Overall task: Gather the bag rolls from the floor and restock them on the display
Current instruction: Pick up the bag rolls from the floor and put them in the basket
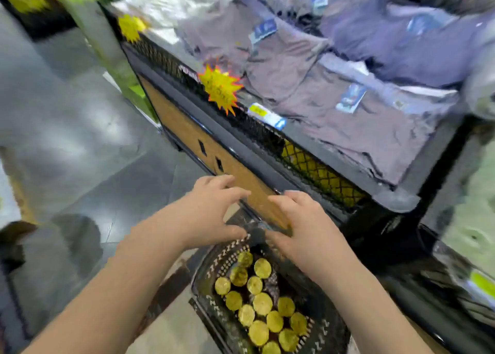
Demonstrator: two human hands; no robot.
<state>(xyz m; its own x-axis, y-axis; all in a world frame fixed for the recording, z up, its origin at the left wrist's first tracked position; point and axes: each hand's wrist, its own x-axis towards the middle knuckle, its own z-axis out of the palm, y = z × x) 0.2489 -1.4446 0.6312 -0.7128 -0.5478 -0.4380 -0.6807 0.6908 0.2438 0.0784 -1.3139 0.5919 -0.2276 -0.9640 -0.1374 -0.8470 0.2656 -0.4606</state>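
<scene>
A black plastic basket [211,273] stands on the floor at the bottom centre. Several bag rolls [262,302] with round yellow ends stand upright in it, packed close. My left hand [211,214] and my right hand [302,227] hover side by side over the basket's far end, fingers spread and slightly bent. A dark blurred thing [257,233] lies between the two thumbs; I cannot tell what it is or whether either hand touches it. Behind the black mesh front of the display [254,131], more yellow rolls [321,177] show at the right.
The display's top holds folded grey and purple garments [348,107] with tags. Yellow starburst price signs [221,88] hang on its mesh. A cardboard-brown panel [187,131] runs below. Grey floor [80,139] spreads to the left; another black rack [442,286] stands at the right.
</scene>
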